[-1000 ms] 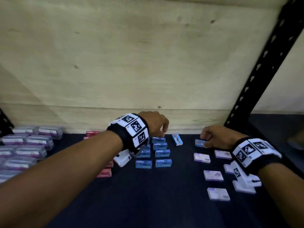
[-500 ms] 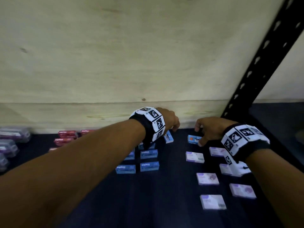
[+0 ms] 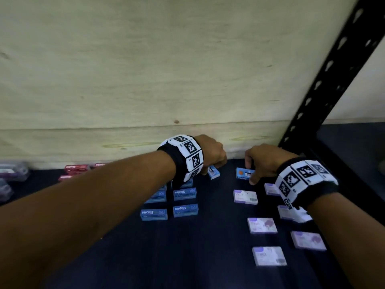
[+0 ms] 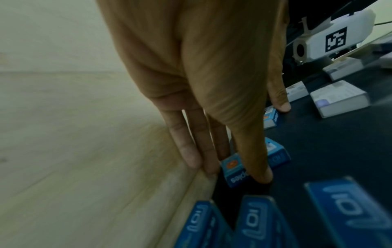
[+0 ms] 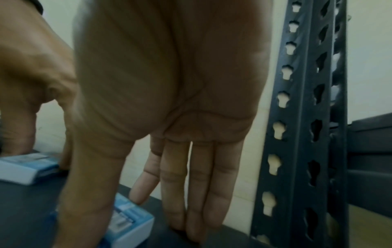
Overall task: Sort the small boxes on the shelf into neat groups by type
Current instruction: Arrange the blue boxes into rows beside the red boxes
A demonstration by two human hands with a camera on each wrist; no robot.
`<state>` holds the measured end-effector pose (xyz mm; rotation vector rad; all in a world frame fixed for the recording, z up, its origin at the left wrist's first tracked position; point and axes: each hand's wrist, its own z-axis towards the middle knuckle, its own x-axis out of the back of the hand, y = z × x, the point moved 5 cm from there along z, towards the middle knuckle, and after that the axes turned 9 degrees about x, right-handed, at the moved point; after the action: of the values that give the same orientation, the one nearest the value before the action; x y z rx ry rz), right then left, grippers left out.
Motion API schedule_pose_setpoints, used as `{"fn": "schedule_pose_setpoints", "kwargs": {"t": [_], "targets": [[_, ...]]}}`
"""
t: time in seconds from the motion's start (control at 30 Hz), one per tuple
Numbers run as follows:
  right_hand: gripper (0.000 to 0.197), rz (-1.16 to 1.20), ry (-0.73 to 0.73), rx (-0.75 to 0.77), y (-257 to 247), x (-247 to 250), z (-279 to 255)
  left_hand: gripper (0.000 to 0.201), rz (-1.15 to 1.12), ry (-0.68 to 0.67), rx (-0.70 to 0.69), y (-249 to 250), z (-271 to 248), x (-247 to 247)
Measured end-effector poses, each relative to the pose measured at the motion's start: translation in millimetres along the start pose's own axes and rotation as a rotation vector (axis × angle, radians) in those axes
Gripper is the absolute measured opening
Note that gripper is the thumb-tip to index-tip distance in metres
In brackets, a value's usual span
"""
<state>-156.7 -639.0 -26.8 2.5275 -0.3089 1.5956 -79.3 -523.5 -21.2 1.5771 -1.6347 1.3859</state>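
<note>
Two loose blue staple boxes lie near the back board. My left hand (image 3: 212, 158) pinches one blue box (image 3: 214, 173), thumb (image 4: 259, 172) on its near long side and fingers (image 4: 191, 157) behind it. My right hand (image 3: 261, 161) holds the other blue box (image 3: 242, 173) between thumb (image 3: 253, 181) and index finger, and the remaining fingers (image 5: 199, 209) reach straight down to the shelf. Sorted blue boxes (image 3: 185, 193) stand in rows under my left wrist. Lavender boxes (image 3: 262, 225) lie at the right.
Red boxes (image 3: 76, 168) and clear plastic boxes (image 3: 12, 173) sit at the far left. The wooden back board (image 3: 145, 80) stands just behind both hands. A black slotted shelf post (image 3: 325, 88) rises at the right. The dark shelf (image 3: 187, 257) runs to the front.
My left hand has moved right from above the blue rows onto the loose blue box. My right hand stays at its blue box. The view has shifted to the right.
</note>
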Motion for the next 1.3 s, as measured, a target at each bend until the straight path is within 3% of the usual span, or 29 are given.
{"fn": "schedule_pose_setpoints", "kwargs": {"t": [0.33,0.6,0.83,1.1,1.3], "targets": [[0.020,0.119,0.086,0.066,11.4,-6.5,-10.2,0.027,-0.257,0.062,0.084,-1.8,-19.3,1.6],[0.020,0.137,0.088,0.099,4.1,-0.3,-26.4,0.032,-0.446,0.110,0.181,-26.2,-70.7,19.7],[0.012,0.166,0.116,0.215,-46.1,22.6,-66.7,0.033,-0.474,0.083,0.234,-27.1,-133.3,17.1],[0.008,0.135,0.068,0.306,-113.9,6.1,-101.4,0.029,-0.490,0.051,0.267,-10.7,-197.7,-6.4],[0.026,0.056,0.015,0.328,-145.0,-18.0,-112.6,0.025,-0.537,0.003,0.303,11.0,-214.4,-49.4]]}}
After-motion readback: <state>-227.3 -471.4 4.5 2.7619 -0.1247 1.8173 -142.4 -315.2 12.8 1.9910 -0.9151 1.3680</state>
